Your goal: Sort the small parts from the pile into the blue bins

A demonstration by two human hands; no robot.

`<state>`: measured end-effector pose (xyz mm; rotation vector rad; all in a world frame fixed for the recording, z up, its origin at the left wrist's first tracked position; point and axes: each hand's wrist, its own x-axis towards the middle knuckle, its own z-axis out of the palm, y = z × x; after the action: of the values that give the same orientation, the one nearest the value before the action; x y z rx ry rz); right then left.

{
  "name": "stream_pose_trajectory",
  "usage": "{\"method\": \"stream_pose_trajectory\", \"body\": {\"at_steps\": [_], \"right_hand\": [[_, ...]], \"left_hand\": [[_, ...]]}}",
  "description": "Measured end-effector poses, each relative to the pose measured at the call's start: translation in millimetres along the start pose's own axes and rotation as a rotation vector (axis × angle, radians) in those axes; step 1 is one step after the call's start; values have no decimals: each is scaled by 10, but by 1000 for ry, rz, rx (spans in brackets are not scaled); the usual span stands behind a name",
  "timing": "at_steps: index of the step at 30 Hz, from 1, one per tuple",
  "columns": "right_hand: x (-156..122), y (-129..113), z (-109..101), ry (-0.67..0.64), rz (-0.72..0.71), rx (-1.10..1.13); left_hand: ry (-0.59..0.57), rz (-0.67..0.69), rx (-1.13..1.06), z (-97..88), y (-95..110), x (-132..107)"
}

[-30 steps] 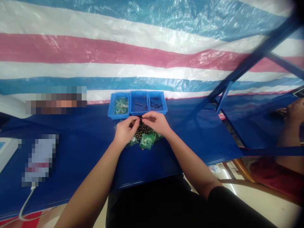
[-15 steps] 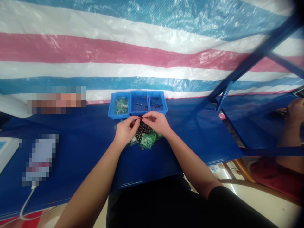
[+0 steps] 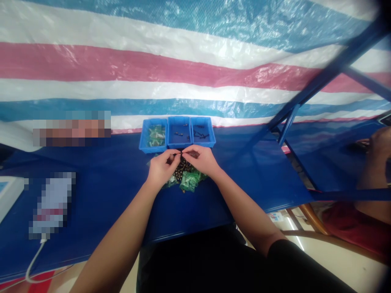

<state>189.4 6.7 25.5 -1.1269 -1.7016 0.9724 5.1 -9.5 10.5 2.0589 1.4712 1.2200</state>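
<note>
My left hand (image 3: 161, 165) and my right hand (image 3: 203, 159) meet fingertip to fingertip over a pile of small dark and brass-coloured screws (image 3: 183, 167). Both are closed in a pinch on a small dark screw (image 3: 181, 152), mostly hidden by the fingers. Green-tinted plastic packets (image 3: 189, 181) lie at the pile's near edge, below my right hand. Just beyond my hands stand three blue bins in a row. Small green packets fill part of the left bin (image 3: 141, 140), a few screws lie in the middle bin (image 3: 179, 143), and black screws lie in the right bin (image 3: 210, 142).
The blue table (image 3: 116, 195) carries a blurred-out object (image 3: 53, 203) with a white cable at left. A blue metal frame (image 3: 317, 87) rises at right. Behind hangs a striped plastic sheet (image 3: 183, 73). Another person's arm (image 3: 377, 158) is at far right.
My right hand has dipped very slightly, its fingertips still meeting those of my left. The bins and the pile look the same.
</note>
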Motion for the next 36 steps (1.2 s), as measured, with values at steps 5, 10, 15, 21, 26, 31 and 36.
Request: {"method": "stream_pose_trajectory", "body": {"at_steps": [5,10,15,21,26,31,36], "right_hand": [[-10,-32,12,-14,-8,10],[-7,-41,23,6,-66,-29],[-13,-40,27,0,-49,-27],[-29,-40,44,-27,48,118],[-14,2,62,-23,73,223],[6,30,79,10,108,325],[18,63,82,-1,118,376]], "left_hand": [[19,-8,11,-2,3,-2],[33,-1,15,2,-15,-6],[35,-2,16,-4,-4,-5],[26,-11,16,-20,4,-4],[29,5,16,-30,14,1],[2,0,-8,-20,4,-5],[34,6,28,-12,2,-3]]}}
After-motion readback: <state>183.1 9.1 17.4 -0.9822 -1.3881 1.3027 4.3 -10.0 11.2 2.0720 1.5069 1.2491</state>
